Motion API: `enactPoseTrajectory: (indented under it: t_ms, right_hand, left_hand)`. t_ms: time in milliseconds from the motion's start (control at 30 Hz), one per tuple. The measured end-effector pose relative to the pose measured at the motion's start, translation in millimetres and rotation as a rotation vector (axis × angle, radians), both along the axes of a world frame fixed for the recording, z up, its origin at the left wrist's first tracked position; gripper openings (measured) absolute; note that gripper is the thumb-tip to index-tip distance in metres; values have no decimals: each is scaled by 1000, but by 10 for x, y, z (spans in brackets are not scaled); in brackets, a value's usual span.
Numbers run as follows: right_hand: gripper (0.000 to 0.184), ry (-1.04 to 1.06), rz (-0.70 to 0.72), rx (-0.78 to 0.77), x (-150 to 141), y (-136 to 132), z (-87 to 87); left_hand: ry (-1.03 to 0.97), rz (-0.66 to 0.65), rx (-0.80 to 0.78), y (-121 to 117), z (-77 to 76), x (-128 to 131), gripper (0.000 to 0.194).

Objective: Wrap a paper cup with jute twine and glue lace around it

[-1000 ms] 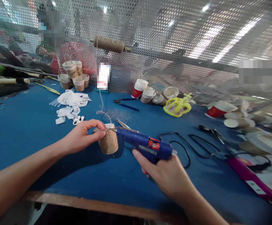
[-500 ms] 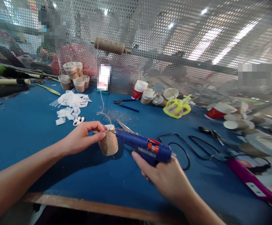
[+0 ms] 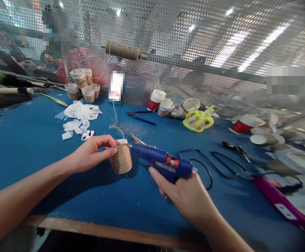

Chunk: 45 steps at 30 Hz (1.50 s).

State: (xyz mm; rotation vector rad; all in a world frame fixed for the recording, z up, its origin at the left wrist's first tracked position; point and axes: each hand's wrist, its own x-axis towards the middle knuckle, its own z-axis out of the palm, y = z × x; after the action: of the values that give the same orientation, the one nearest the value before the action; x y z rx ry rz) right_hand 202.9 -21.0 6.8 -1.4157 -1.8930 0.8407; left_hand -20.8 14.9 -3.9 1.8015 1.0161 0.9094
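Note:
My left hand pinches the rim of a paper cup wrapped in brown twine, holding it tilted just above the blue table. In my right hand is a blue hot glue gun, its metal nozzle at the cup's upper right edge. A strand of twine runs from the cup back toward a spool of twine hung on the mesh. Behind the glue gun's nozzle lie scissors, partly hidden.
White lace ribbon lies at the left, near stacked small baskets. Pliers, paper cups and a yellow crown-like piece stand toward the back. A black cable and a magenta power strip are at the right.
The glue gun's nozzle has shifted slightly right along the cup's rim, and the gun has rolled a little in my right hand. My left hand keeps its hold on the cup.

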Motion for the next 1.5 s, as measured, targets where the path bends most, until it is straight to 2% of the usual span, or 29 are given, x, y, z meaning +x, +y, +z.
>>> enactPoseTrajectory:
  t_ms: [200,567,700,833,933,1100,1500]
  right_hand:
    - [12,65,-61,9,0,-16,-8]
    - [20,59,-282,-66,38,7,-58]
    - [26,49,-175,-64,73,28,-69]
    - [31,27,-199,-64,89,45,-49]
    - [34,-10,-143,-93,86,47,-29]
    - [23,47,-249,-109,20,-11,-14]
    - [21,64,-175,-133,24,-17,-1]
  left_hand:
    - [2,-18,-11,1,5,-16,17]
    - [-2,-68,-37,42,-24,-85,15]
    - [-11,-82,-40,53,-33,-97,15]
    - [-11,-84,-40,62,-35,-106,15]
    - [-17,-101,-55,64,-34,-107,15]
    - [-40,-114,-74,52,-25,-99,16]
    - [-56,-146,-84,60,-19,-99,16]
